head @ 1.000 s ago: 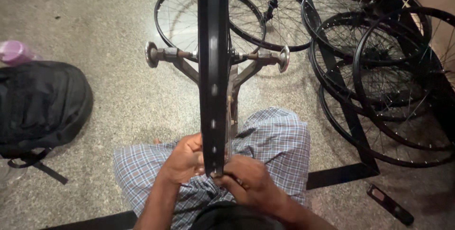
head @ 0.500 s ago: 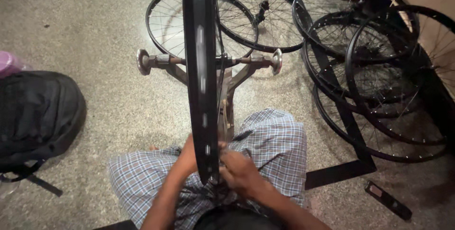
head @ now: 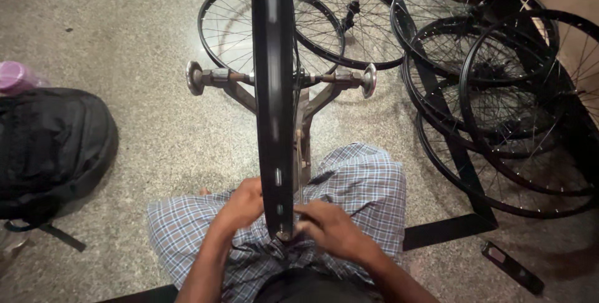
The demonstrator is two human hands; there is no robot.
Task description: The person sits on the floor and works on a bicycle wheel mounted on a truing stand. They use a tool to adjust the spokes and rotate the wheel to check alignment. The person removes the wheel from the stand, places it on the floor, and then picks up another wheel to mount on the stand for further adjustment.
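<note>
You sit with a black bicycle rim [head: 272, 91] upright in a metal truing stand [head: 299, 100] before your knees, left hand [head: 240, 206] and right hand [head: 327, 231] pinching its near edge, steadying it; spare wheels [head: 499, 91] lie right of the stand.

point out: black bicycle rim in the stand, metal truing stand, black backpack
black bicycle rim standing edge-on [head: 272, 91], head view, on its outer band
grey metal truing stand [head: 215, 78], head view, on the left axle arm
black fabric backpack on the floor [head: 50, 147], head view, on its front panel
</note>
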